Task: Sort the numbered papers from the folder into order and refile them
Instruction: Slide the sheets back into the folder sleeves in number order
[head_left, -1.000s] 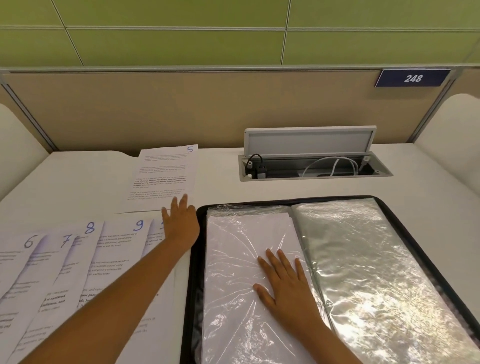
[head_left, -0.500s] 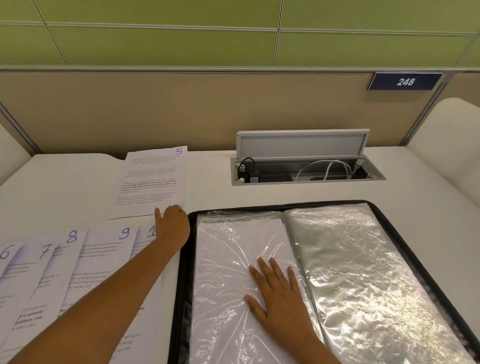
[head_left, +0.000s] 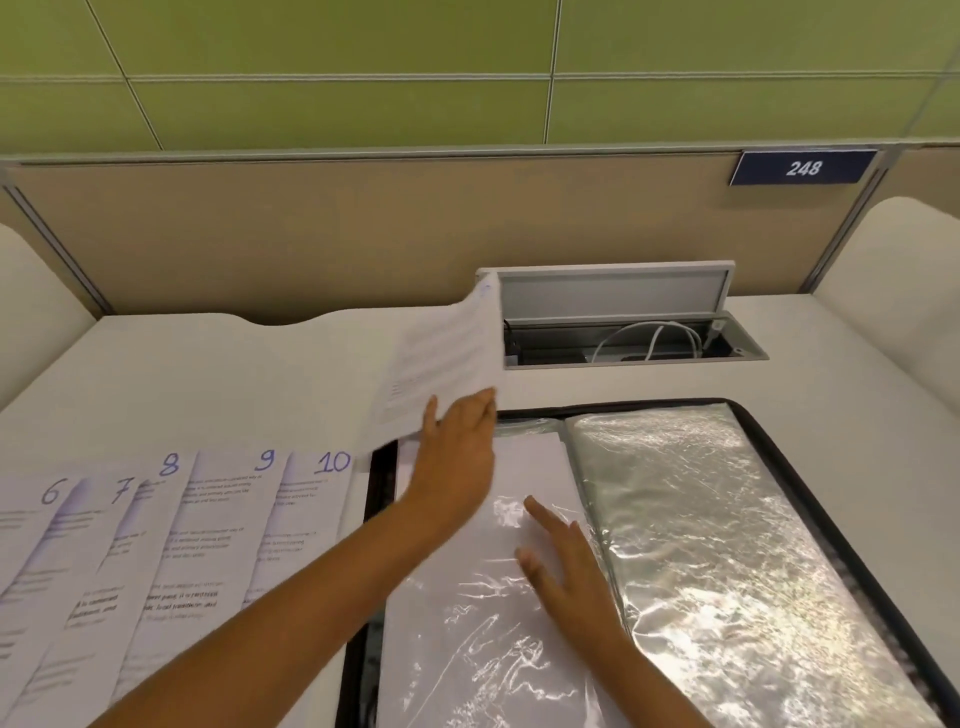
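An open black folder (head_left: 810, 499) with clear plastic sleeves lies on the desk, white paper showing in its left sleeve (head_left: 467, 623). My left hand (head_left: 457, 457) pinches the near edge of paper 5 (head_left: 447, 358) and holds it lifted and tilted over the folder's far left corner. My right hand (head_left: 566, 566) rests flat, fingers straight, on the left sleeve. Papers 6 (head_left: 31, 545), 7 (head_left: 88, 551), 8 (head_left: 150, 519), 9 (head_left: 223, 519) and 10 (head_left: 306, 514) lie fanned and overlapping on the desk left of the folder.
An open cable box (head_left: 623, 332) with its lid raised and a white cable inside sits in the desk behind the folder. A beige partition with a sign 248 (head_left: 802, 167) closes the back. White side panels (head_left: 893, 280) flank the desk.
My left hand took hold of paper 5, lifted it off the desk and carried it right toward the folder, uncovering the 10. My right hand stayed on the left sleeve.
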